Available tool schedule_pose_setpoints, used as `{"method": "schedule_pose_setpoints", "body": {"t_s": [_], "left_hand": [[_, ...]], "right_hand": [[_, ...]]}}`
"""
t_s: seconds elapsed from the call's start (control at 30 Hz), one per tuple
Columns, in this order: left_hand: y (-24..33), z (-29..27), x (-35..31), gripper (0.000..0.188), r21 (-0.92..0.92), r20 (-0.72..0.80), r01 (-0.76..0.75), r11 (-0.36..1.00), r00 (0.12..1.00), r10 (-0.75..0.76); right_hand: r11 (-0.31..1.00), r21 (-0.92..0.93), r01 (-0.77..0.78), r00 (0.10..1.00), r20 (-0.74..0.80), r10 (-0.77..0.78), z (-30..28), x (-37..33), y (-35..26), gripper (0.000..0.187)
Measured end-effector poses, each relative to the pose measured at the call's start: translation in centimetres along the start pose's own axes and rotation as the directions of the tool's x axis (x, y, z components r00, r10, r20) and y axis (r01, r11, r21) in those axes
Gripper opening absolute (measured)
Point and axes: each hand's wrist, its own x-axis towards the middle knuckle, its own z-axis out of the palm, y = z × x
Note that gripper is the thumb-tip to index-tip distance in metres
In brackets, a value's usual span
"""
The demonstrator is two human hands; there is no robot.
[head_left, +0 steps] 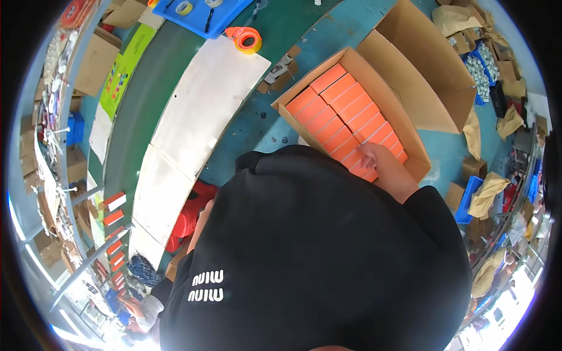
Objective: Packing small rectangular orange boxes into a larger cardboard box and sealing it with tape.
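Observation:
My right hand [374,159] reaches from under my black sleeve into an open cardboard carton [404,126] on the blue floor. Its fingers lie on the nearest of several flat orange boxes [339,108], which are packed in tight rows inside the carton. Whether the fingers grip a box is hidden by the hand itself. My black shirt [316,257] fills the middle of the view. Only a strip of my left arm [201,225] shows past it, beside red plastic stools [190,213]; the left hand is hidden.
An empty open carton [427,70] stands behind the packed one. To the left runs a green conveyor [152,99] with white boards [205,99] beside it. An orange tape roll [247,39] and a blue tray [205,14] lie beyond. Another person [140,307] works at lower left.

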Motion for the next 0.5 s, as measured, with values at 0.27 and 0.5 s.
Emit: {"method": "schedule_pose_setpoints", "body": {"t_s": [0.27,0.5], "left_hand": [[-6.9,-6.1,2.1,0.027,-0.063,-0.048,-0.14,0.988,0.989,0.137],[-3.4,-20.0,7.4,0.022,0.178,-0.579,-0.185,0.967,0.775,0.255]], "right_hand": [[0.906,0.247,0.343,0.913,-0.315,-0.26,3.9,1.1,-9.6,0.058],[0.706,0.196,0.68,0.727,-0.3,-0.617,14.7,-3.3,-20.9,0.042]]}}
